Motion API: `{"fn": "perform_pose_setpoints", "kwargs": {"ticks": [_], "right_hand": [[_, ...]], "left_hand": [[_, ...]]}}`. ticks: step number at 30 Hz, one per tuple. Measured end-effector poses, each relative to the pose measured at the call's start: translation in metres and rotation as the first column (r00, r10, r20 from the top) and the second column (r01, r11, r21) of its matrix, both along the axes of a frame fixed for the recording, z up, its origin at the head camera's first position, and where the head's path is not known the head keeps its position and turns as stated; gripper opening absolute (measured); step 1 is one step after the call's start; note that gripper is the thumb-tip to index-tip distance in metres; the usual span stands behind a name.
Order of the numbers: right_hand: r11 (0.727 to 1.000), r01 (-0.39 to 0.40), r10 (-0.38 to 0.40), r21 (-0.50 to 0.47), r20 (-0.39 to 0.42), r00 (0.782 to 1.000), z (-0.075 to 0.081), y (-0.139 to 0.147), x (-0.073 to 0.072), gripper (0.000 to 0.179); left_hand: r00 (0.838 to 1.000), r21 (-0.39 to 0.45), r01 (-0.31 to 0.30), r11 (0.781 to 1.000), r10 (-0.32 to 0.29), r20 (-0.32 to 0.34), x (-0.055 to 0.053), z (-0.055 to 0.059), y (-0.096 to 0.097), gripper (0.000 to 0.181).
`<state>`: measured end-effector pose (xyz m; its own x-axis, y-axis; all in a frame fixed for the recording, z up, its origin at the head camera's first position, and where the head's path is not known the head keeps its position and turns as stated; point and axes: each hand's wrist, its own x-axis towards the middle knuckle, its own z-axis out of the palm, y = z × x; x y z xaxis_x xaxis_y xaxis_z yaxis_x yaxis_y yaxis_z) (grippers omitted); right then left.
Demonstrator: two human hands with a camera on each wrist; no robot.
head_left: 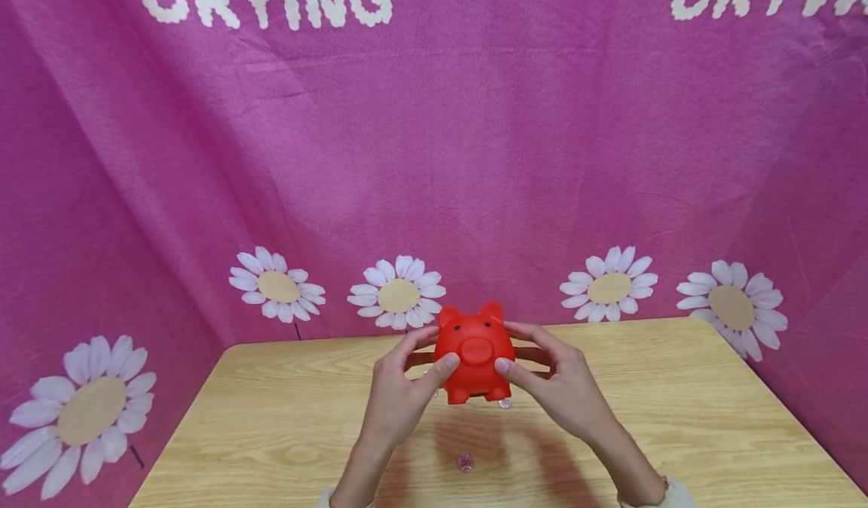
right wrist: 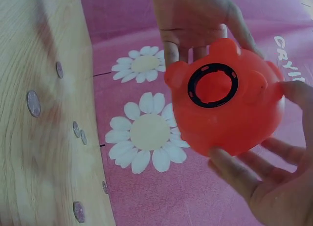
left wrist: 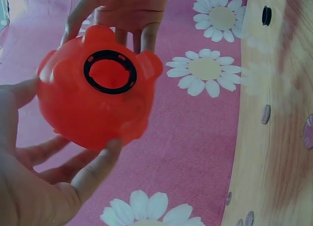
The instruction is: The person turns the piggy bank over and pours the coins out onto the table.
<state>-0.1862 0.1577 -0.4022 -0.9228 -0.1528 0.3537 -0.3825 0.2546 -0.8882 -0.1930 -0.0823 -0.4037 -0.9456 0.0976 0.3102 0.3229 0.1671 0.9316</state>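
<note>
A red piggy bank [head_left: 476, 376] is held up over the wooden table, its snout toward the head camera. My left hand [head_left: 400, 391] grips one side, thumb on the front and fingers behind. On the opposite side my right hand [head_left: 568, 391] holds it the same way. Both wrist views show its underside, where a black ring [left wrist: 110, 91] surrounds an uncovered round hole. Below it a coin [head_left: 465, 462] lies on the table. The right wrist view shows several coins [right wrist: 33, 103] scattered there, partly hidden by the bank in the head view.
A small black round piece, perhaps a plug [left wrist: 266, 15], is on the table [head_left: 271, 417]. Behind and at both sides hangs a pink cloth [head_left: 475, 154] with white daisies and lettering, close to the table's edges.
</note>
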Motion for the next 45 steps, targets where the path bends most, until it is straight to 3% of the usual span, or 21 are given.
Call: {"fn": "perform_pose_setpoints", "kwargs": {"ticks": [5,11,17,22,28,32,35,37,39,40,41,42,44,45], "right_hand": [[1.0,-0.028,0.026,0.015,0.12,0.992,-0.003,-0.002,-0.002,0.048],[0.999,-0.041,0.038,0.013,0.204,0.978,-0.006,-0.005,-0.005,0.048],[0.999,-0.052,0.048,0.015,0.224,0.974,-0.008,-0.005,-0.006,0.048],[0.999,-0.046,0.046,-0.006,0.246,0.968,-0.01,-0.006,-0.007,0.047],[0.999,-0.054,0.051,0.006,0.216,0.975,-0.01,-0.005,-0.007,0.049],[0.998,-0.057,0.052,0.019,0.191,0.98,-0.01,-0.003,-0.007,0.05],[0.998,-0.06,0.057,0.014,0.126,0.99,-0.009,-0.002,-0.007,0.051],[0.998,-0.064,0.064,-0.003,0.04,0.997,-0.007,-0.001,-0.005,0.052],[0.994,-0.095,0.09,-0.054,-0.086,0.992,-0.004,-0.001,-0.001,0.057],[0.988,-0.128,0.112,-0.086,-0.169,0.979,-0.002,-0.001,0.0,0.06],[0.978,-0.171,0.135,-0.117,-0.262,0.956,0.0,-0.001,0.002,0.065],[0.967,-0.217,0.155,-0.135,-0.366,0.918,0.003,-0.001,0.003,0.067],[0.933,-0.325,0.193,-0.154,-0.547,0.814,0.007,0.0,0.004,0.07],[0.916,-0.37,0.207,-0.152,-0.613,0.762,0.009,0.0,0.004,0.07]], "left_hand": [[0.995,-0.054,0.007,0.999,-0.002,0.1,-0.002,-0.001,0.0,0.049],[0.988,-0.079,0.033,0.996,-0.021,0.15,-0.005,-0.006,0.0,0.054],[0.981,-0.101,0.048,0.994,-0.028,0.193,-0.007,-0.009,-0.001,0.058],[0.981,-0.121,0.043,0.992,-0.019,0.194,-0.008,-0.009,-0.001,0.059],[0.982,-0.146,0.034,0.989,-0.006,0.188,-0.008,-0.008,0.0,0.06],[0.988,-0.116,0.03,0.993,-0.011,0.155,-0.008,-0.008,0.0,0.057],[0.996,-0.089,0.015,0.996,-0.007,0.087,-0.006,-0.007,0.0,0.053],[1.0,-0.039,0.016,0.999,-0.015,0.021,-0.004,-0.005,-0.001,0.051],[0.994,0.009,0.034,0.999,-0.033,-0.101,-0.001,-0.002,-0.002,0.054],[0.98,0.039,0.06,0.997,-0.052,-0.19,0.0,0.0,-0.003,0.057],[0.954,0.063,0.097,0.993,-0.075,-0.29,0.002,0.002,-0.004,0.061],[0.912,0.071,0.138,0.988,-0.099,-0.398,0.003,0.004,-0.004,0.064],[0.79,0.057,0.218,0.974,-0.142,-0.596,0.005,0.009,-0.006,0.068],[0.728,0.047,0.257,0.965,-0.162,-0.666,0.005,0.011,-0.006,0.069]]}}
